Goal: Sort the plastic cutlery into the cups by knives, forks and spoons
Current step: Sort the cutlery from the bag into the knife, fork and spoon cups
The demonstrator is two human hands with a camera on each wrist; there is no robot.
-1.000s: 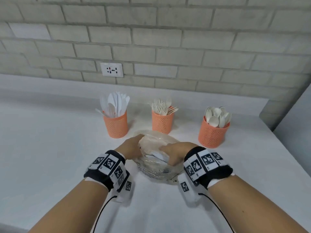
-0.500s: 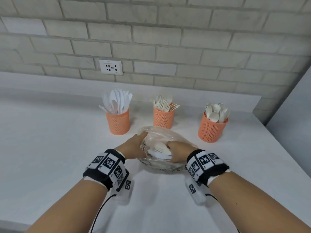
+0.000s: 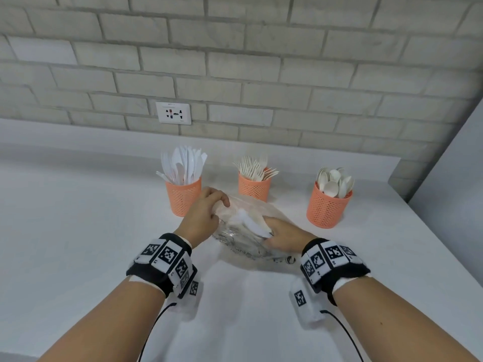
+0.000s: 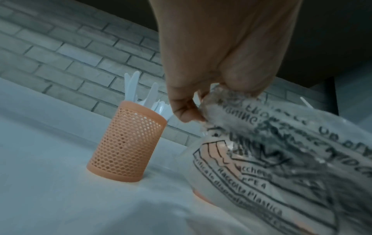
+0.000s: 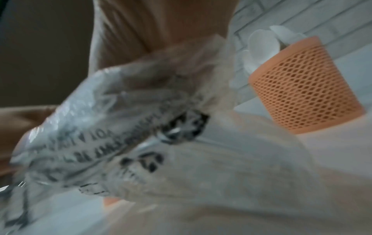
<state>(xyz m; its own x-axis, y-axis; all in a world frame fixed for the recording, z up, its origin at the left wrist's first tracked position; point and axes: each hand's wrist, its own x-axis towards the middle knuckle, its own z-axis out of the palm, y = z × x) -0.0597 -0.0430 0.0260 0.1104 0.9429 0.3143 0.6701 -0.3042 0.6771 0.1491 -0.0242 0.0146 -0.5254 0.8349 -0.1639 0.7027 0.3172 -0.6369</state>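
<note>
A clear printed plastic bag [image 3: 245,231] lies on the white counter with white cutlery [image 3: 249,222] showing through it. My left hand [image 3: 209,212] grips the bag's bunched left top edge; the left wrist view shows the fingers [image 4: 187,111] pinching the film [image 4: 281,151]. My right hand [image 3: 277,235] holds the bag's right side, the film [image 5: 141,119] wrapped over it. Behind stand three orange mesh cups: knives [image 3: 183,194] on the left, forks [image 3: 254,188] in the middle, spoons [image 3: 328,205] on the right.
The white counter [image 3: 78,244] runs to a low ledge under a grey brick wall with a socket [image 3: 173,112]. A grey panel [image 3: 457,178] bounds the counter's right edge. The knife cup [image 4: 126,143] stands close to my left hand.
Both hands have shifted slightly away from me with the bag. The left hand has risen to the bag's top edge, and the cutlery inside has shifted towards the right hand.
</note>
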